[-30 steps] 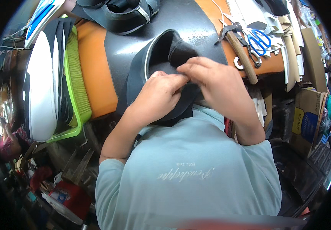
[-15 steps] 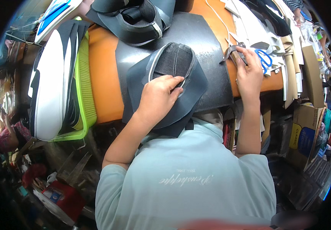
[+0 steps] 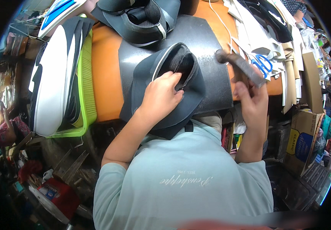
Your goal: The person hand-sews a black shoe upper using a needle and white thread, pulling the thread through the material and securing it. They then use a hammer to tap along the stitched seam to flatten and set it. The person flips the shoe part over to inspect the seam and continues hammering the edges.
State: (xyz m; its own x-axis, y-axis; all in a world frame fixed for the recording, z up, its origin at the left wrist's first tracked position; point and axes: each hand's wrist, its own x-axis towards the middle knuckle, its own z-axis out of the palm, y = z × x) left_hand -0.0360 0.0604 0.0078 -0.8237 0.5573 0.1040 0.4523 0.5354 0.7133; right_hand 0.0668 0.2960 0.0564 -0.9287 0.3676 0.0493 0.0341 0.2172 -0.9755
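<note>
A black shoe upper (image 3: 140, 78), with a pale strip along its collar, lies on the dark metal-like sheet (image 3: 211, 71) in front of me. My left hand (image 3: 159, 96) grips the near edge of its opening, fingertips reaching inside against the dark lining; their tips are partly hidden. To the right, my right hand (image 3: 254, 105) is closed around a hammer (image 3: 242, 68), raised above the worktop's right side. The hammer is slightly blurred, its head pointing up and left, and most of its handle is hidden.
More black uppers (image 3: 142, 34) lie at the far edge. A green basket (image 3: 85, 88) on the left holds white and black sole-shaped pieces (image 3: 52, 84). Blue-handled scissors (image 3: 263, 63) rest among white scraps at right, near a cardboard box (image 3: 302, 134). Another person's arm shows at top right.
My right hand has lifted and turned the hammer, now higher above the worktop. The upper has tilted and its opening has narrowed, with my left fingers reaching further in.
</note>
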